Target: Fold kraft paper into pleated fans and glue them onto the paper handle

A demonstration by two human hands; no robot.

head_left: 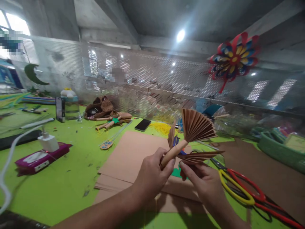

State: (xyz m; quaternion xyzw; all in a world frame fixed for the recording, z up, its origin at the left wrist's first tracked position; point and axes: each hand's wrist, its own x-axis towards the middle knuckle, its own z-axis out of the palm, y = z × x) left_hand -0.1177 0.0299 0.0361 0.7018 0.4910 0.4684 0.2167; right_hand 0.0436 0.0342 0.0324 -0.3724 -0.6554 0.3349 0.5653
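Observation:
My left hand [154, 168] is wrapped round a rolled brown paper tube [175, 154], held at a slant above the sheets. Pleated brown paper fans spread from the tube's upper end: a wide fan [197, 127] at the top, a narrow one [171, 136] at the left and a flatter one [200, 156] at the right. Close under the flat fan, my right hand [205, 181] has thumb and fingers drawn together; what lies between them is hidden. A green paper piece [176, 172] shows between the hands. Beneath lie stacked brown paper sheets [133, 149].
Red and yellow handled scissors [238, 187] lie at right, near a green basket [281, 149]. A phone [143, 125] and yellow raffia-like strands [163, 128] sit behind the sheets. A purple power strip [44, 157] with a white charger is at left. Mesh [147, 86] stands behind the table.

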